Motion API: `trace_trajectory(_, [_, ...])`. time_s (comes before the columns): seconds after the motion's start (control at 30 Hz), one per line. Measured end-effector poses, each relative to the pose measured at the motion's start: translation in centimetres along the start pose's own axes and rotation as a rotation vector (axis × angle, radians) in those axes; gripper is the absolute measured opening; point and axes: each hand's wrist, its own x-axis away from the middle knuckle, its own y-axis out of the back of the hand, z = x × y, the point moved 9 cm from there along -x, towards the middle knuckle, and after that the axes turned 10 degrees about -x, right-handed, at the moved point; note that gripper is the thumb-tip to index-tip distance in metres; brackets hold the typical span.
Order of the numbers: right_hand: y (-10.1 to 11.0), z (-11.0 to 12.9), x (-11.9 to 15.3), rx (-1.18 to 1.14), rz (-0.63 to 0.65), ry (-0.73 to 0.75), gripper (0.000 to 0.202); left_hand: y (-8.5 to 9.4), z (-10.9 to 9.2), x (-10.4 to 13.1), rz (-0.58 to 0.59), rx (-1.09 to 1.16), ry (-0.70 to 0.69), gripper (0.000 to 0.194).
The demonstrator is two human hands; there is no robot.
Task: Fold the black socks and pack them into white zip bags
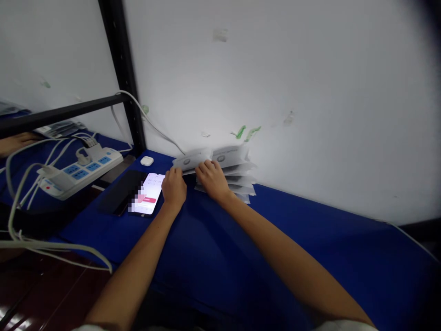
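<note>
Against the wall at the back of the blue table (241,257) stands a pile of thin white printed packets (234,158), with several edges fanned out to the right. Dark print and a round grey mark show on the upper ones. My left hand (174,187) is closed on the near left edge of a white printed packet (189,161). Just right of it, my right hand (212,178) has its fingers curled over the same packet's right part, at the front of the pile. My fingertips are partly hidden.
Left of my hands lie a lit phone (150,193), a dark flat object (122,192) and a white earphone case (147,161). Farther left are a power strip (84,171) with cables, a black frame post (122,59) and another person's hand (19,142).
</note>
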Motion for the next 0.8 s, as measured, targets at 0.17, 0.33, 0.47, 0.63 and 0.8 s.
trace_trajectory(0.17, [2.6,-0.3,-1.3,0.058,-0.102,0.003,0.028,3.5,0.4,-0.6,-0.184,0.059,0.034,0.023])
trace_trajectory(0.33, [7.5,0.6,0.1,0.115,-0.319,0.005,0.034,9.2,0.3,0.5,-0.353,0.114,0.033,0.018])
trace_trajectory(0.47, [11.8,2.6,4.1,0.142,-0.469,0.035,0.029,13.2,-0.8,3.7,-0.474,0.168,-0.089,0.019])
trace_trajectory(0.63, [14.2,4.2,10.0,0.101,-0.483,0.008,0.021,14.9,-3.0,8.2,-0.502,0.244,-0.283,0.019])
trace_trajectory(0.8, [13.7,4.4,14.7,0.050,-0.465,-0.047,0.018,14.2,-5.4,11.2,-0.467,0.284,-0.472,0.019])
